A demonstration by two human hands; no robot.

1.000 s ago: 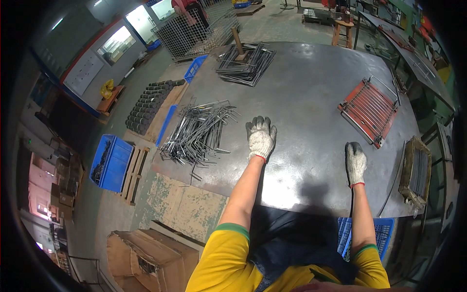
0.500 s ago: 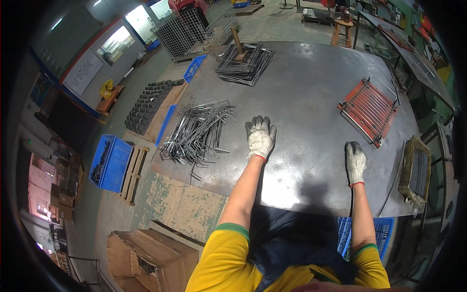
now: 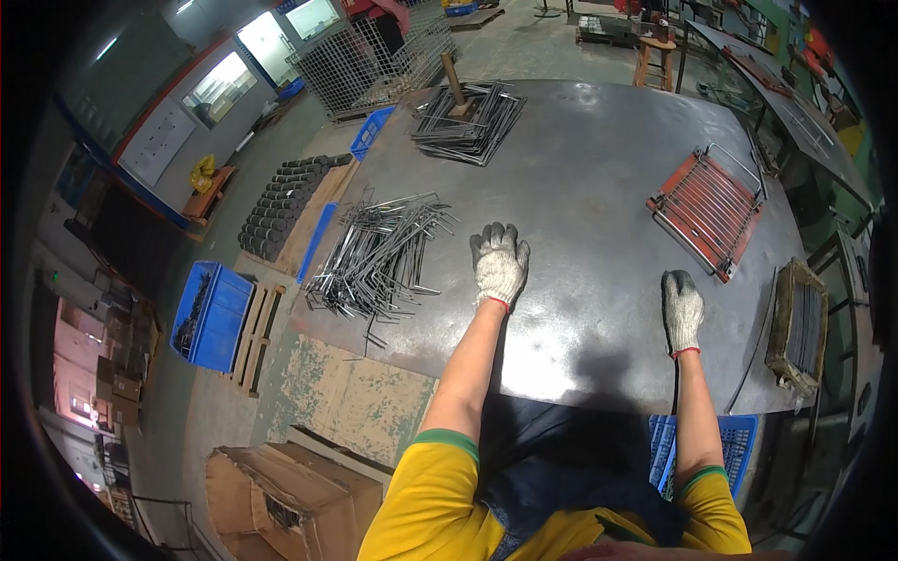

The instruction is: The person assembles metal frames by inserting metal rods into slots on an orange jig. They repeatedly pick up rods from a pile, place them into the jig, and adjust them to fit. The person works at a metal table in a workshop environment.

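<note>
My left hand (image 3: 499, 265), in a white knit glove with dark fingertips, lies flat on the metal tabletop (image 3: 571, 187) with its fingers spread. Nothing is in it. To its left is a tangled heap of bent metal rods (image 3: 388, 248). My right hand (image 3: 684, 310), gloved the same way, rests on the table nearer its right side. Its fingers stretch forward close together and hold nothing that I can see. Beyond that hand lies a red jig (image 3: 708, 212) with a wire rack of parallel metal bars on it.
Square wire frames (image 3: 470, 126) are stacked around an upright post (image 3: 453, 79) at the far left. A narrow box of rods (image 3: 800, 327) sits at the right edge. Blue crates (image 3: 211, 313), a cardboard box (image 3: 290, 496) and a mesh cage (image 3: 374, 75) stand around the table.
Both hands stay where they were on the tabletop. Far back, a person in red by the mesh cage has shifted slightly to the right.
</note>
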